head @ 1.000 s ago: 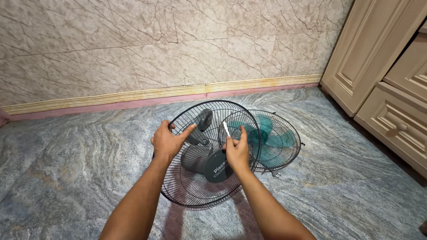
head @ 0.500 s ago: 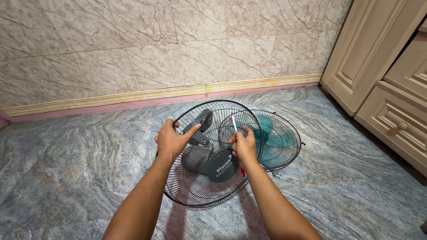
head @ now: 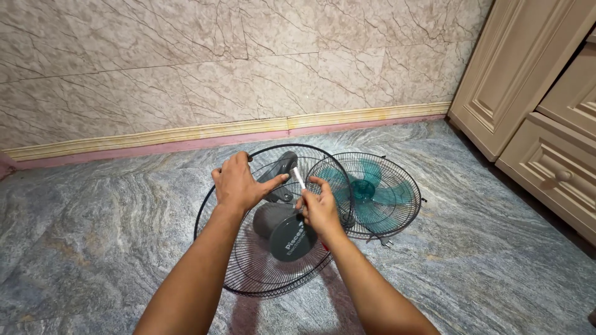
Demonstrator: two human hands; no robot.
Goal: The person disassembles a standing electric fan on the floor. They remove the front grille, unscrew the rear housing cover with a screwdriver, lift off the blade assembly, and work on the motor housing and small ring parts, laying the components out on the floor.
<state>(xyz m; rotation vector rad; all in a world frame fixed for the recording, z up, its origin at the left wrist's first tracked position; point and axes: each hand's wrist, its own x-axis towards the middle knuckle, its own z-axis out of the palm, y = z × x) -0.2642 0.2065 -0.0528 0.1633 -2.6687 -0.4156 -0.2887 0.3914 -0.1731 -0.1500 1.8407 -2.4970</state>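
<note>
A black wire fan guard with a dark grey motor housing lies tilted on the stone floor. My left hand rests on top of the guard's wires with fingers spread, thumb toward the motor. A thin white stick-like tool is pinched in my right hand, just above the motor housing. To the right a second black wire guard lies flat with a teal fan blade under it.
A marbled wall with a cream and pink skirting board runs across the back. Beige panelled cupboards with a drawer knob stand at the right. The floor is grey veined stone.
Both hands have shifted slightly upward and closer over the motor. The guard with the motor has tilted up a little under my left hand.
</note>
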